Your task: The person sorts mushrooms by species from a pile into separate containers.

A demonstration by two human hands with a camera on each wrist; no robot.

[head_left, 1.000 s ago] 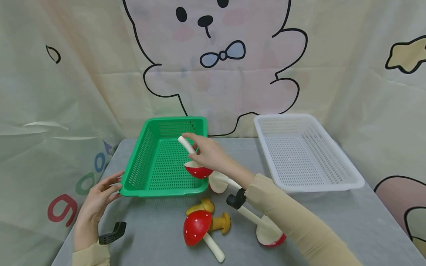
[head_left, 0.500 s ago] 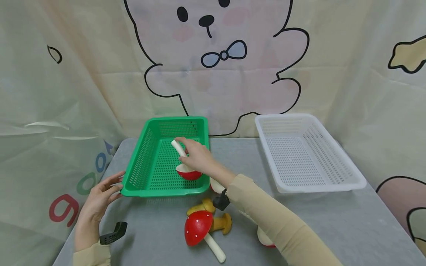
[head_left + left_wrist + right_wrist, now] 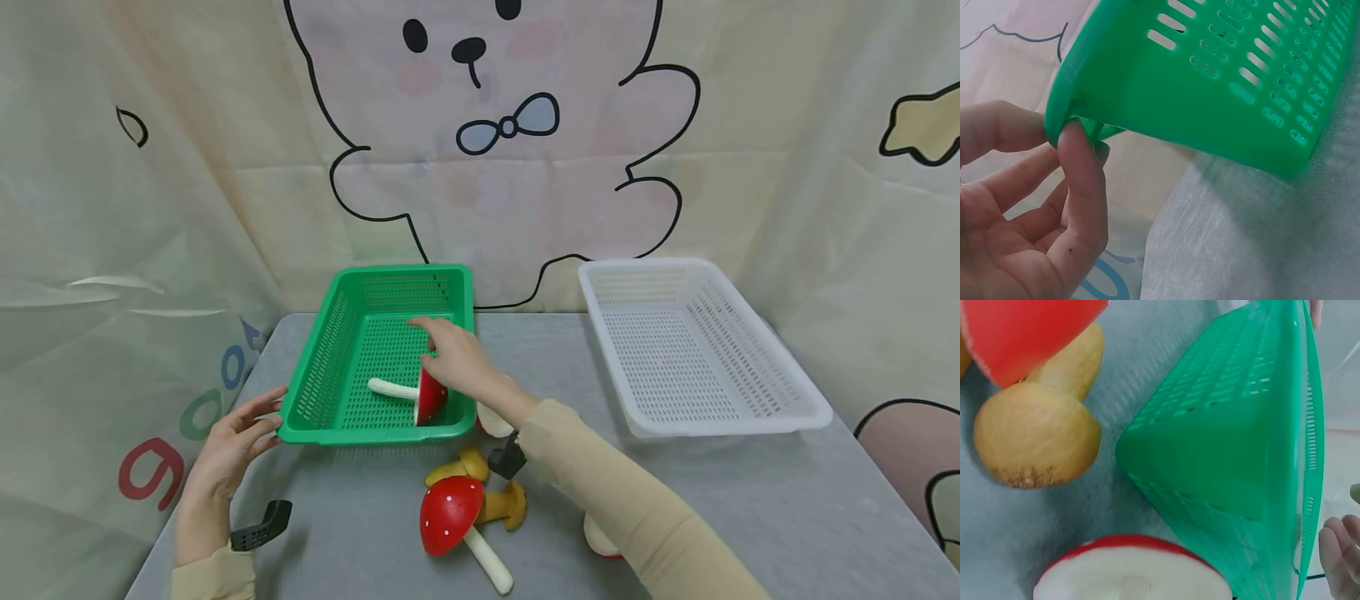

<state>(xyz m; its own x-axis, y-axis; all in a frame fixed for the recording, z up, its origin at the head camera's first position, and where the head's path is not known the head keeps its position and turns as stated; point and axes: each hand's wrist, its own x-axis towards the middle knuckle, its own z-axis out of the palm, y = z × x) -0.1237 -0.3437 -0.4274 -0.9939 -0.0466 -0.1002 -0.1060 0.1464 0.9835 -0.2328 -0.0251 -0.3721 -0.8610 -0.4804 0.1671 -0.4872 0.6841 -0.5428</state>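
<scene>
A toy mushroom (image 3: 430,397) with a red cap and white stem lies on its side in the green basket (image 3: 360,437), near the front right corner. Over that corner is my right hand (image 3: 463,360), fingers loosely spread and holding nothing, the thumb close above the red cap. In the right wrist view, part of the right hand (image 3: 1340,553) shows beyond the basket's rim. My left hand (image 3: 225,454) pinches the rim at the front left corner. Thumb and fingers of the left hand (image 3: 1079,200) meet the green edge in the left wrist view.
On the grey table, another red-capped mushroom (image 3: 452,512) lies beside two yellow-brown ones, one rear (image 3: 467,467), one right (image 3: 508,505). My right arm partly hides two red-and-white mushrooms, near the basket (image 3: 492,420) and farther front (image 3: 600,537). A white basket (image 3: 720,429) stands right.
The right hand has let go of the red-capped mushroom, which has dropped into the green basket with its stem pointing left. My left hand keeps its place on the rim.
</scene>
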